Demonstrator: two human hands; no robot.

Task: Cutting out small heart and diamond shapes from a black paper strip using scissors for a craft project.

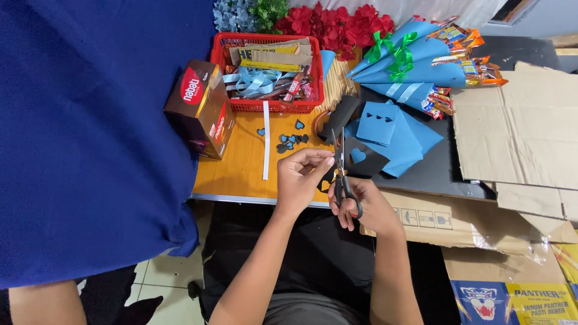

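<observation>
My right hand (368,207) grips black-handled scissors (342,174) with the blades pointing up and away from me. My left hand (299,177) pinches a small piece of black paper (328,179) right beside the blades, over the front edge of the wooden table (241,168). A black sheet with a heart-shaped hole (363,157) lies just beyond the scissors. Several small blue and black cut-out hearts (291,140) lie on the table ahead of my left hand, next to a white paper strip (265,139).
A red basket (269,106) with ribbons and snack packs stands at the back, a brown snack box (201,108) to its left. Blue paper cones (409,63) with green bows and folded blue sheets (391,129) lie right. Flattened cardboard (518,132) covers the right. Another person's blue garment (90,132) fills the left.
</observation>
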